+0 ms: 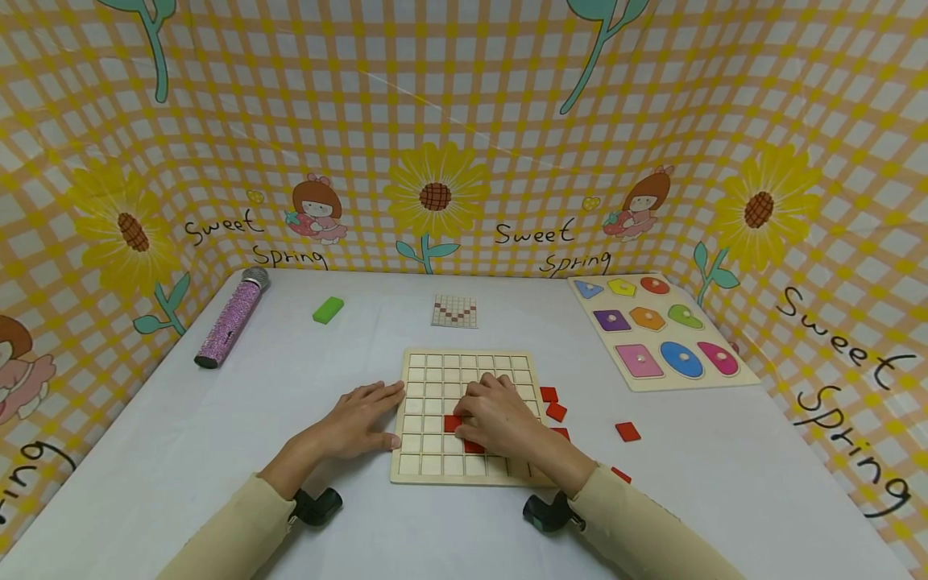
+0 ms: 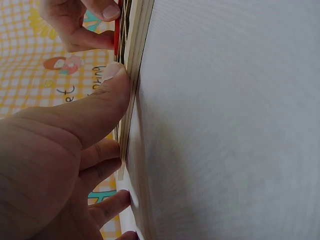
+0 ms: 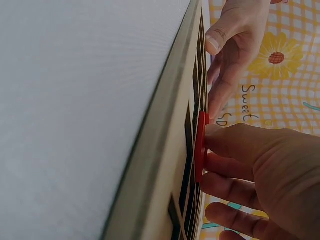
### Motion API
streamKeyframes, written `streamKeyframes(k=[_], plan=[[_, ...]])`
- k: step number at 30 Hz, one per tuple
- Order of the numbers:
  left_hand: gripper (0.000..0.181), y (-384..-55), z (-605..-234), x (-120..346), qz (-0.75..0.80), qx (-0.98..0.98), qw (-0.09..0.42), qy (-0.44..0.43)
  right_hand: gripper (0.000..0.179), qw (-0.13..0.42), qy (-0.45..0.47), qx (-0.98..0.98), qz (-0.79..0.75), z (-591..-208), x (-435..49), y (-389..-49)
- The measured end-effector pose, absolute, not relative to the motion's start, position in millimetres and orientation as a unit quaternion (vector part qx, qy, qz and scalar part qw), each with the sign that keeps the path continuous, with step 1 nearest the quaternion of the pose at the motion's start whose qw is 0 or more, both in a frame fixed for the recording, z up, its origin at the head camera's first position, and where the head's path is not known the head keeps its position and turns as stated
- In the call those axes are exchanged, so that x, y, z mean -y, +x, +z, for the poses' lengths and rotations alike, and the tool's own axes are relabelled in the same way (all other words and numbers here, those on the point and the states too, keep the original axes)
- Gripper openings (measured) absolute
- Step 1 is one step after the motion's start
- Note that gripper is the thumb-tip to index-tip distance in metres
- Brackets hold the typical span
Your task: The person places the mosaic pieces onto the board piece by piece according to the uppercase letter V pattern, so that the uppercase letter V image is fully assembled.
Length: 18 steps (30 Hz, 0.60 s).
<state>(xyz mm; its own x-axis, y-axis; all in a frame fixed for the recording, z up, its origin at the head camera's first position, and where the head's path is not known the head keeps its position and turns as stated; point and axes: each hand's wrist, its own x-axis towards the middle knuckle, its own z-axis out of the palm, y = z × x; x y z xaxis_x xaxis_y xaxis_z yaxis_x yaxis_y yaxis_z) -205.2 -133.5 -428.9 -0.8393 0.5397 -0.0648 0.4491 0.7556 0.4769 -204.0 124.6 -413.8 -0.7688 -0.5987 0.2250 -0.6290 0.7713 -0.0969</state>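
A wooden grid board (image 1: 416, 443) lies on the white table, its squares framed by raised strips. My left hand (image 1: 354, 423) rests against the board's left edge, its fingers extended and its thumb (image 2: 112, 90) at the rim. Over the board, my right hand (image 1: 500, 419) has curled fingers and pinches a red square tile (image 3: 200, 147) close to the grid. Seen from the head, one red tile (image 1: 453, 423) shows left of the right fingertips and another red tile (image 1: 474, 447) just beneath the hand. The palm hides part of the grid.
Several loose red tiles (image 1: 627, 432) lie right of the board. Behind it is a small pattern card (image 1: 455, 311). A green block (image 1: 329, 310) and a glittery microphone (image 1: 234, 318) lie to the left; a shape puzzle (image 1: 605, 342) lies at the back right. Patterned cloth surrounds the table.
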Motion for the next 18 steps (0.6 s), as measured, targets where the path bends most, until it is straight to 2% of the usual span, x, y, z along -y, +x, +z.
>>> streamKeyframes(k=[18], plan=[[0.074,-205.5,-429.0,133.4,0.230,-0.932,0.100,0.263,0.020,0.103,0.325,0.935,0.096,-415.4,-126.8,-203.8]])
